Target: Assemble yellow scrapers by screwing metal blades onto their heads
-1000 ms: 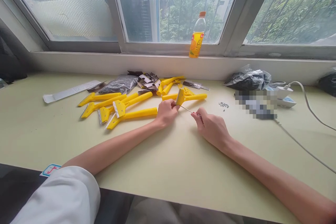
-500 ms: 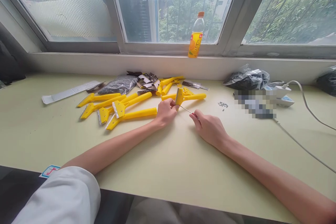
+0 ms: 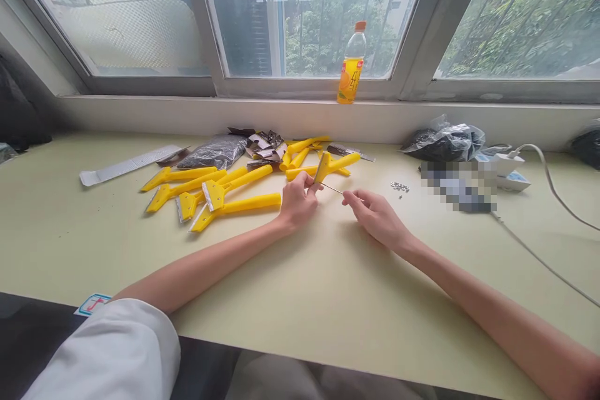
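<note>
My left hand [image 3: 299, 202] is closed around the head of a yellow scraper [image 3: 322, 168], whose handle points up and to the right. Pinched in my right hand [image 3: 377, 217] is a screwdriver [image 3: 332, 188]; its thin metal shaft reaches left to the scraper's head. The fingers mostly cover the screwdriver's handle. Left of my hands lie several yellow scrapers [image 3: 250, 202] with blades on their heads. Behind my left hand are more yellow scraper handles [image 3: 300, 153]. A small cluster of metal screws [image 3: 400, 187] lies to the right of my right hand.
At the back are a bag of dark items [image 3: 215, 152], a pile of small cards [image 3: 266, 147] and a plastic bag [image 3: 445, 139]. A drink bottle [image 3: 350, 75] stands on the sill. A white cable [image 3: 546, 172] runs across the right. A paper strip [image 3: 129, 165] lies at left.
The held scraper has tilted, its handle end now higher and slightly further left. My right hand has shifted its grip on the screwdriver, fingers less curled. The camera view has moved slightly.
</note>
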Motion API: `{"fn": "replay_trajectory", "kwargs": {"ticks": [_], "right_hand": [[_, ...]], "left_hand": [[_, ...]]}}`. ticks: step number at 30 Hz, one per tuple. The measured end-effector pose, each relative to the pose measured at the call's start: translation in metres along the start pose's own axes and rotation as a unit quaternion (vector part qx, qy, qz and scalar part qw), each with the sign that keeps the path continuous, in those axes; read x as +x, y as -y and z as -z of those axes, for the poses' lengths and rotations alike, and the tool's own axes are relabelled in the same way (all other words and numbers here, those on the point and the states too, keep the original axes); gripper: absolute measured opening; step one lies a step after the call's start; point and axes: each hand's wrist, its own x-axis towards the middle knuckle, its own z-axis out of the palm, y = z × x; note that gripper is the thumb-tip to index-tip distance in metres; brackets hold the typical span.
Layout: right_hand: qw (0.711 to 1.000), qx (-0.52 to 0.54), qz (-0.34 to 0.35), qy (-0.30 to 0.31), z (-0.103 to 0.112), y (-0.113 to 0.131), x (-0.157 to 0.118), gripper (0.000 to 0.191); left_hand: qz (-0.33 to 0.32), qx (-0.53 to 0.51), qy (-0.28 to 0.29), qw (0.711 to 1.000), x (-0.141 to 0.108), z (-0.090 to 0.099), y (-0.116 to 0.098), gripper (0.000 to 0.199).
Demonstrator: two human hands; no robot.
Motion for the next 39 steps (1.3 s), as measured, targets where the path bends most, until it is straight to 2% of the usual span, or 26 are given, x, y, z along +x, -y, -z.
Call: {"fn": "replay_trajectory", "kwargs": {"ticks": [2, 4, 6, 8, 11, 14, 16, 18, 19, 20, 22, 23, 24, 26, 27, 28, 31, 33, 36, 37, 39], "right_hand": [[0.978, -0.160, 0.115, -0.067, 0.003, -0.006, 0.003, 0.046], [0.932, -0.286, 0.204, -0.088, 0.005, -0.011, 0.004, 0.047], [0.904, -0.342, 0.242, -0.083, 0.005, -0.013, 0.003, 0.048], [0.905, -0.338, 0.242, -0.084, 0.002, -0.012, -0.001, 0.047], [0.949, -0.230, 0.196, -0.086, -0.006, -0.008, -0.010, 0.044], [0.995, -0.013, 0.082, -0.060, -0.011, 0.000, -0.017, 0.045], [0.988, 0.152, -0.035, -0.009, -0.010, 0.006, -0.019, 0.046], [0.952, 0.270, -0.129, 0.057, -0.008, 0.011, -0.019, 0.045], [0.939, 0.297, -0.150, 0.082, -0.007, 0.013, -0.018, 0.044], [0.939, 0.297, -0.149, 0.090, -0.006, 0.013, -0.016, 0.044], [0.974, 0.204, -0.084, 0.056, -0.004, 0.011, -0.012, 0.043], [0.994, 0.107, -0.020, 0.021, -0.004, 0.008, -0.009, 0.042], [0.999, -0.005, 0.052, -0.016, -0.003, 0.005, -0.006, 0.040], [0.964, -0.196, 0.171, -0.061, -0.003, -0.003, -0.002, 0.035], [0.946, -0.245, 0.202, -0.067, -0.003, -0.006, -0.001, 0.034], [0.937, -0.266, 0.215, -0.068, -0.003, -0.009, -0.001, 0.033], [0.939, -0.260, 0.214, -0.067, -0.006, -0.010, -0.007, 0.033], [0.957, -0.203, 0.194, -0.069, -0.009, -0.004, -0.014, 0.034], [0.994, -0.001, 0.097, -0.059, -0.010, 0.009, -0.022, 0.037], [0.995, 0.078, 0.050, -0.044, -0.009, 0.014, -0.024, 0.037], [0.974, 0.222, -0.040, 0.003, -0.007, 0.020, -0.025, 0.038]], "left_hand": [[0.013, -0.032, 0.011, 0.999, -0.002, -0.003, 0.001, 0.014], [0.026, -0.061, 0.024, 0.998, -0.004, -0.006, 0.001, 0.015], [0.042, -0.091, 0.029, 0.995, -0.007, -0.008, 0.000, 0.016], [0.050, -0.119, 0.029, 0.991, -0.010, -0.008, -0.003, 0.015], [0.026, -0.107, 0.019, 0.994, -0.014, -0.006, -0.008, 0.014], [-0.023, -0.045, 0.007, 0.999, -0.015, -0.002, -0.011, 0.014], [-0.049, -0.015, 0.005, 0.999, -0.015, -0.001, -0.010, 0.014], [-0.062, -0.007, 0.004, 0.998, -0.012, -0.002, -0.009, 0.015], [-0.063, -0.013, 0.002, 0.998, -0.011, -0.003, -0.008, 0.015], [-0.060, -0.029, -0.001, 0.998, -0.009, -0.004, -0.007, 0.015], [-0.039, -0.080, -0.008, 0.996, -0.006, -0.006, -0.005, 0.014], [-0.022, -0.106, -0.009, 0.994, -0.006, -0.007, -0.004, 0.013], [-0.004, -0.128, -0.008, 0.992, -0.005, -0.008, -0.003, 0.014], [0.025, -0.153, 0.003, 0.988, -0.006, -0.009, -0.003, 0.015], [0.031, -0.157, 0.008, 0.987, -0.008, -0.009, -0.003, 0.016], [0.031, -0.158, 0.011, 0.987, -0.010, -0.009, -0.004, 0.016], [0.008, -0.131, 0.006, 0.991, -0.016, -0.006, -0.009, 0.015], [-0.016, -0.090, 0.002, 0.996, -0.019, -0.003, -0.013, 0.015], [-0.042, -0.051, 0.001, 0.998, -0.021, 0.000, -0.017, 0.015], [-0.046, -0.049, -0.001, 0.998, -0.021, 0.001, -0.018, 0.015], [-0.050, -0.050, -0.005, 0.997, -0.021, 0.001, -0.019, 0.016]]}}
